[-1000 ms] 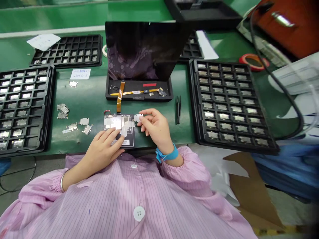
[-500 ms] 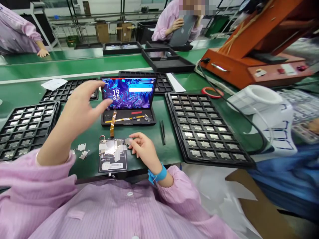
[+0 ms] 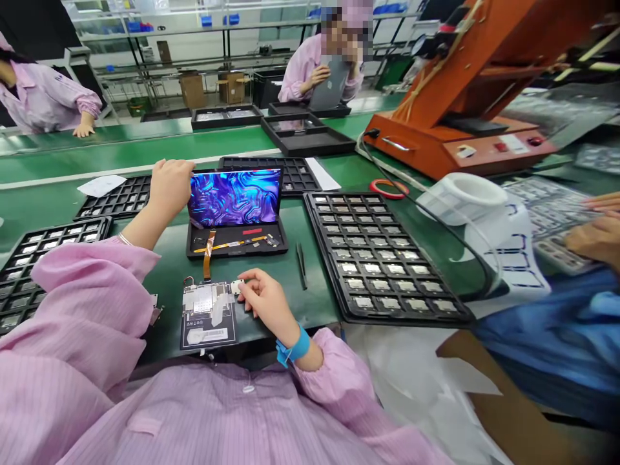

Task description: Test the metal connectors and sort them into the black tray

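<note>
A lit screen (image 3: 235,199) with a blue and purple swirl leans upright in a black holder (image 3: 237,243). My left hand (image 3: 170,187) is at its upper left edge, fingers bent over the corner and the fingertips partly hidden. An orange ribbon cable (image 3: 209,255) runs from the screen down to a circuit board joined to a black battery (image 3: 208,323). My right hand (image 3: 264,298) pinches a small metal plate (image 3: 236,287) at the board's upper right edge. Black tweezers (image 3: 301,266) lie to the right of the holder.
A tray of metal parts (image 3: 382,258) lies on the right, another tray (image 3: 48,258) on the left. Behind are an orange machine (image 3: 455,142), a label roll (image 3: 460,197) and red tape (image 3: 389,188). Two people sit across; another person's hands show at far right.
My left hand has moved from in front of the screen to its upper left edge, fingers closing in. The clock and widget have gone from the screen. The view has shifted.
</note>
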`<action>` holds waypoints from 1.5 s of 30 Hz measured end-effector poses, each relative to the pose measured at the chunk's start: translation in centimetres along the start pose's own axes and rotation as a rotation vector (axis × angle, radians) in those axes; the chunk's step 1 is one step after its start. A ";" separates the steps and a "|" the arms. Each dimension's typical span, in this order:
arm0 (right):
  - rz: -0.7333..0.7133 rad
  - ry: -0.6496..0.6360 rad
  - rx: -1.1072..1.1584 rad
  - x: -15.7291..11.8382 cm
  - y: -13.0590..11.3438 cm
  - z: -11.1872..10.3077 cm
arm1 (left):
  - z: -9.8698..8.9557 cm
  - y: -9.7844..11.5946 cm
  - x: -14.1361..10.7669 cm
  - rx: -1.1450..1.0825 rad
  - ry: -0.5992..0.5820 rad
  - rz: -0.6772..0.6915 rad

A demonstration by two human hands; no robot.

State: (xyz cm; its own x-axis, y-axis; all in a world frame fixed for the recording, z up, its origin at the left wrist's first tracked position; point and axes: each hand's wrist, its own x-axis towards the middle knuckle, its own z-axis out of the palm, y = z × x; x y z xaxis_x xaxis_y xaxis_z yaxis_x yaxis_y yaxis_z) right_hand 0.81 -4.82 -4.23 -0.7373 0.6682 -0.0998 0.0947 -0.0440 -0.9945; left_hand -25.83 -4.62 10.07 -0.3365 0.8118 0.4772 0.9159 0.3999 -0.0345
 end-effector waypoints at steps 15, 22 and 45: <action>0.009 -0.001 -0.017 -0.3 -0.4 -0.1 | -10.1 6.1 -15.0 -0.169 -0.162 0.030; -0.001 -0.002 -0.034 -0.1 -0.3 -0.2 | -5.7 4.5 -18.8 -0.118 -0.416 -0.044; 0.052 0.074 -0.058 0.4 -0.1 0.7 | 1.5 8.9 -24.0 -0.263 -0.229 0.122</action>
State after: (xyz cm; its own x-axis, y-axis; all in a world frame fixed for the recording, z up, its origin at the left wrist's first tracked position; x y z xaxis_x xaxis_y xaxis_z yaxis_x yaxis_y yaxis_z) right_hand 0.02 -5.10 -4.15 -0.6788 0.7195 -0.1468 0.1723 -0.0384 -0.9843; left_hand -9.97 -19.94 -3.07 -0.2338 0.9329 0.2740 0.9674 0.1949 0.1619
